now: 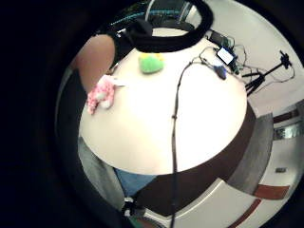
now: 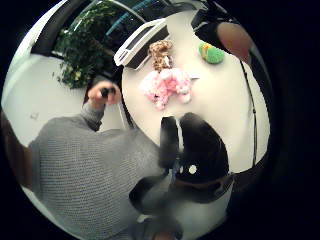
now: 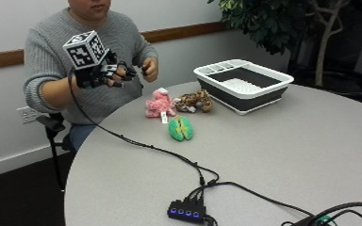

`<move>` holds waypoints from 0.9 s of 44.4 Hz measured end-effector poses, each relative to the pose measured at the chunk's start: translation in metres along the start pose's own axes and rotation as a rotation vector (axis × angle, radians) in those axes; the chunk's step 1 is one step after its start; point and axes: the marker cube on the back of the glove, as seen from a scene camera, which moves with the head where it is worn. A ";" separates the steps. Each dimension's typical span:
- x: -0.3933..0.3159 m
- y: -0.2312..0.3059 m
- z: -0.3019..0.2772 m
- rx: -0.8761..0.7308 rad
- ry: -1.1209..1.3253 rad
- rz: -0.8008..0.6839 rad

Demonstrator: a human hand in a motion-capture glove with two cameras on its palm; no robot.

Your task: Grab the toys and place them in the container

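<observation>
On the round surface (image 3: 281,141), the green toy (image 3: 181,128) lies nearest, in front of the container (image 3: 243,84); the pink toy (image 3: 158,104) and spotted toy (image 3: 194,100) sit beside that container. The gloved right hand (image 3: 102,74) hovers beyond the surface's edge, fingers loosely curled, holding nothing.

You've got three soft toys: one pink plush (image 3: 158,105), one spotted brown plush (image 3: 194,101), one green plush (image 3: 181,128). One white-rimmed dark container (image 3: 243,84).

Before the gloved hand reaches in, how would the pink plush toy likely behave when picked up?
The pink plush toy looks soft and fuzzy, so probably light and squashy. Its limbs sprawl on the table, so they may dangle. A paper tag hangs off it and could flap.
</observation>
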 end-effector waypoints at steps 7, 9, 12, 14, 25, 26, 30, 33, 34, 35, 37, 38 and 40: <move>0.002 -0.012 -0.015 -0.013 0.028 -0.005; 0.001 -0.014 -0.017 -0.018 0.030 -0.009; -0.001 -0.016 -0.017 -0.031 0.029 -0.014; -0.002 -0.017 -0.016 -0.036 0.034 -0.017; -0.015 -0.034 -0.002 -0.058 0.015 -0.039; -0.018 -0.038 0.000 -0.056 0.010 -0.045; -0.037 -0.061 0.010 -0.053 -0.039 -0.076; -0.061 -0.086 0.027 -0.104 -0.073 -0.133; -0.070 -0.094 0.034 -0.128 -0.068 -0.159; -0.079 -0.102 0.042 -0.150 -0.057 -0.184; -0.092 -0.113 0.056 -0.181 -0.030 -0.227; -0.096 -0.118 0.062 -0.190 -0.019 -0.241; -0.101 -0.123 0.073 -0.205 -0.004 -0.257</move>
